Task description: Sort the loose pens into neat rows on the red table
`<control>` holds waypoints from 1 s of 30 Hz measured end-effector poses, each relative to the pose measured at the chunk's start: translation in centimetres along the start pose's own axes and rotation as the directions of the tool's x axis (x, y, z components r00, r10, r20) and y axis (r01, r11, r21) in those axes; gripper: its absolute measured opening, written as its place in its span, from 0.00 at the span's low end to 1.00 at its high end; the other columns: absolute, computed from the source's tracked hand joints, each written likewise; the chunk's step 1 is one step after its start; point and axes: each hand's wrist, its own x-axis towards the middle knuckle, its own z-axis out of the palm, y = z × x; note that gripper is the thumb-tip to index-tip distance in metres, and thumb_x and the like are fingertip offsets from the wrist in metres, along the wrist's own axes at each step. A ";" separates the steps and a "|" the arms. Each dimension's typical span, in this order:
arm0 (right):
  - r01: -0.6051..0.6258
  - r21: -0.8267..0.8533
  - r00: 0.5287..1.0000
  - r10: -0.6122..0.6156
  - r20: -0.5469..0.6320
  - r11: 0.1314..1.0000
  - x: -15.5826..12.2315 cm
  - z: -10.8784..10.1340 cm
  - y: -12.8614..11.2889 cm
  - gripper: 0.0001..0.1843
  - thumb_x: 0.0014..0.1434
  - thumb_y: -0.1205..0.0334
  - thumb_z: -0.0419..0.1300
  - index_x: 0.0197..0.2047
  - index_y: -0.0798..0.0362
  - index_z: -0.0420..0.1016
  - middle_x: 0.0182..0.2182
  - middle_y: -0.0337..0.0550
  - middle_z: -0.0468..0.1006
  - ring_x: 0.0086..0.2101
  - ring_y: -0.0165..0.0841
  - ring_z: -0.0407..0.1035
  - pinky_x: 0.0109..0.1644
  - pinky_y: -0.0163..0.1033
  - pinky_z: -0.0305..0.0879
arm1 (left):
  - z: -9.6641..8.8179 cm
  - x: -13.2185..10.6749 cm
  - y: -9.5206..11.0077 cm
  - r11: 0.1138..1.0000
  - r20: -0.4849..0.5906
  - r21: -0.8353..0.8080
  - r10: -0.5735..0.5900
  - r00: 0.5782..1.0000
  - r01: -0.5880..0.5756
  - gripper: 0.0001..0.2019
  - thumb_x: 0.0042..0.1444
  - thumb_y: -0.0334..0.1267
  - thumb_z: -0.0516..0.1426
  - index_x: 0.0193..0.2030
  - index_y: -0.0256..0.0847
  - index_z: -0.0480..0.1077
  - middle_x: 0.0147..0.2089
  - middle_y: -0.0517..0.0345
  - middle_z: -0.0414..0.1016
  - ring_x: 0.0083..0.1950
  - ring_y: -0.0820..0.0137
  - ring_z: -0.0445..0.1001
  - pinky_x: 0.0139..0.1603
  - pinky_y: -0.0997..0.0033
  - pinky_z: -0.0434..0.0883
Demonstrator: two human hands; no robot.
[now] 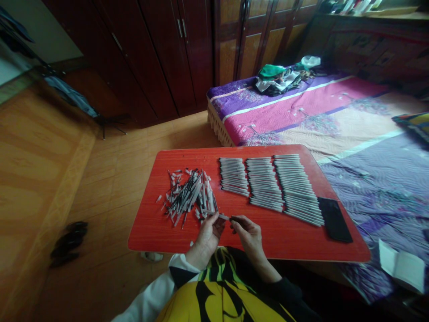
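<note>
Your left hand [208,237] pinches a slim white plastic pen barrel [221,217] between its fingers; your right hand [248,237] pinches a black pen tip [236,219], both just above the red tabletop [147,228], beside a loose heap of pen parts [187,197]; any print is too small to read.

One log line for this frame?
left hand: white pen barrel; right hand: small black pen part; red wood-grain table; loose pen-part pile; three rows of white black-tipped pens

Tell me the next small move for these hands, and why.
Probably push the two pieces together. The left hand holds a white pen barrel pointing straight at the dark pen part pinched in the right hand, with only a small gap between them. Complete-looking pens already lie in neat rows on the red table.
</note>
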 end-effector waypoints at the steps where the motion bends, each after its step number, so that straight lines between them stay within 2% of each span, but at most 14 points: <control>1: 0.011 -0.014 1.000 -0.011 0.001 1.000 0.0 0.0 0.1 0.09 0.45 0.60 0.65 0.31 0.53 0.77 0.22 0.40 0.75 0.23 0.31 0.68 0.24 0.34 0.65 | 0.0 0.0 0.0 1.000 0.003 0.008 0.007 1.000 -0.007 0.03 0.50 0.24 0.58 0.30 0.33 0.68 0.27 0.54 0.76 0.27 0.72 0.75 0.29 0.76 0.72; 8: 0.133 -0.157 0.991 -0.130 0.028 0.979 0.2 -0.3 0.9 0.08 0.49 0.58 0.62 0.32 0.52 0.77 0.23 0.39 0.73 0.24 0.30 0.67 0.26 0.34 0.65 | -0.4 0.1 -0.2 0.996 0.073 0.039 0.073 0.995 -0.076 0.06 0.48 0.25 0.60 0.32 0.35 0.67 0.28 0.57 0.75 0.28 0.73 0.75 0.28 0.76 0.71; 11: 0.143 -0.183 0.990 -0.140 0.032 0.973 0.2 -0.4 0.8 0.09 0.50 0.57 0.62 0.33 0.52 0.76 0.22 0.40 0.73 0.23 0.30 0.67 0.25 0.34 0.65 | -0.4 0.0 -0.2 0.992 0.098 0.057 0.104 0.990 -0.110 0.07 0.47 0.26 0.60 0.33 0.36 0.67 0.28 0.58 0.75 0.28 0.73 0.75 0.28 0.77 0.71; 18: 0.059 -0.160 0.998 -0.060 -0.003 0.985 0.1 -0.3 0.6 0.12 0.48 0.54 0.63 0.32 0.54 0.77 0.20 0.40 0.74 0.22 0.31 0.68 0.22 0.34 0.66 | -0.6 0.2 -0.2 0.979 0.124 0.108 0.157 0.980 -0.171 0.11 0.45 0.29 0.62 0.36 0.37 0.66 0.31 0.58 0.74 0.29 0.73 0.75 0.29 0.76 0.70; 25: -0.189 0.088 0.981 0.192 -0.024 0.978 0.4 0.3 1.1 0.18 0.39 0.50 0.68 0.27 0.58 0.75 0.18 0.43 0.74 0.17 0.30 0.66 0.16 0.33 0.62 | -0.7 0.0 -0.3 0.948 0.104 0.171 0.253 0.962 -0.268 0.13 0.45 0.31 0.63 0.38 0.38 0.66 0.35 0.56 0.74 0.33 0.72 0.75 0.30 0.76 0.70; 27: -0.184 0.064 0.982 0.187 -0.032 0.981 0.4 0.4 1.2 0.19 0.40 0.50 0.68 0.27 0.58 0.75 0.18 0.43 0.74 0.17 0.29 0.66 0.16 0.33 0.62 | -0.6 -0.2 -0.2 0.943 0.105 0.179 0.266 0.958 -0.281 0.13 0.45 0.31 0.63 0.38 0.38 0.66 0.35 0.56 0.74 0.33 0.72 0.75 0.31 0.76 0.70; 30: -0.106 -0.061 0.994 0.105 -0.024 0.993 0.3 0.3 1.1 0.19 0.43 0.49 0.65 0.30 0.58 0.76 0.20 0.43 0.75 0.19 0.31 0.68 0.18 0.33 0.63 | -0.5 -0.4 -0.2 0.942 0.104 0.182 0.265 0.958 -0.281 0.13 0.45 0.31 0.63 0.38 0.38 0.66 0.35 0.56 0.74 0.33 0.72 0.75 0.32 0.75 0.71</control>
